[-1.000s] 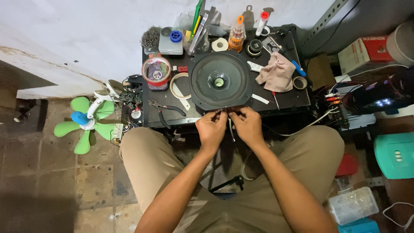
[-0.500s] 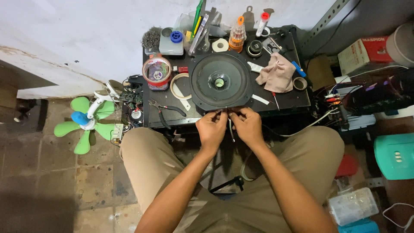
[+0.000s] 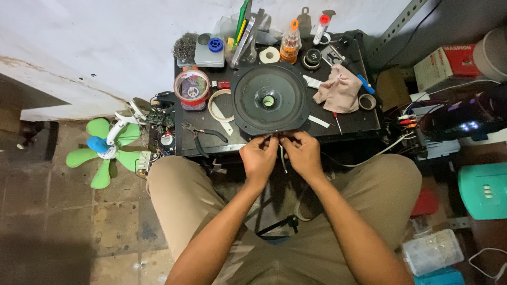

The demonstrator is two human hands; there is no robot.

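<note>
The round black loudspeaker [image 3: 269,99] lies at the front edge of the dark surface [image 3: 359,124]. The left hand [image 3: 259,157] and right hand [image 3: 302,153] have their grip pinched together on thin wires [image 3: 282,158] at its rim; this seems a wire-joining step, and the next move asks for fine, steady fingers

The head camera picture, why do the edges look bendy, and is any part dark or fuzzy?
Head view: a wide lens curves the edges. Middle is bright and sharp: the left hand and right hand pinch thin wires at the black speaker rim. The floor at lower left falls into shadow.
</note>
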